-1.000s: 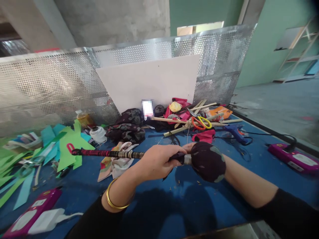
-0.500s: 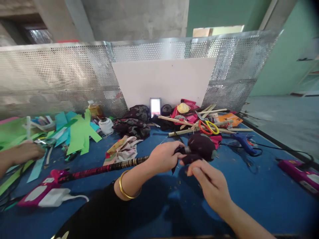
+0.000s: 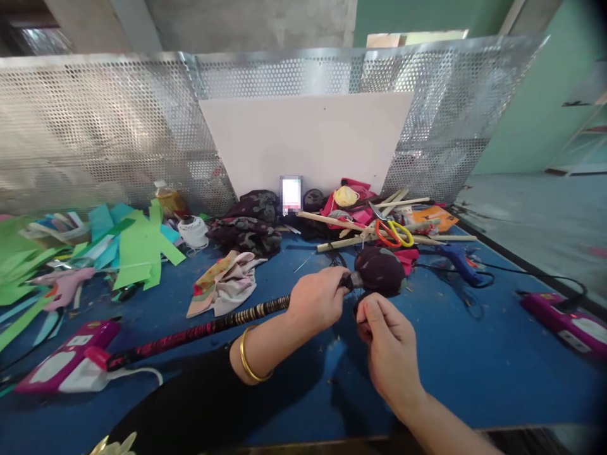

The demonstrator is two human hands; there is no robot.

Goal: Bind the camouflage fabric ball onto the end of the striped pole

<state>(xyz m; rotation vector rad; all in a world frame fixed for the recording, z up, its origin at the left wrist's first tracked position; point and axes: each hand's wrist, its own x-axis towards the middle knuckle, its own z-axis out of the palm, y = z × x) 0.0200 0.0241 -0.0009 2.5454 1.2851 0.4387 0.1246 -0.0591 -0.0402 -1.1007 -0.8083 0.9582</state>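
Note:
My left hand (image 3: 317,298), with a gold bangle on the wrist, is closed round a long stick (image 3: 199,330) wrapped in red, black and striped cloth. The stick runs down to the left over the blue table (image 3: 474,354). At its far end sits a dark padded cloth ball (image 3: 379,270). My right hand (image 3: 386,335) is just below the ball, its fingers pinched on a dark strip of cloth hanging under the ball's neck.
A perforated metal screen (image 3: 118,126) and a white board (image 3: 308,142) stand behind. Green and blue paper cut-outs (image 3: 137,246), a folded cloth (image 3: 222,284), dark fabric (image 3: 246,230), scissors (image 3: 391,234), wooden sticks, a blue glue gun (image 3: 458,259) and pink devices (image 3: 71,360) lie around.
My right hand came off the ball and now pinches cloth under it. The stick's free end swung down toward me. Another person's hand at the left edge, seen half a second ago, is gone.

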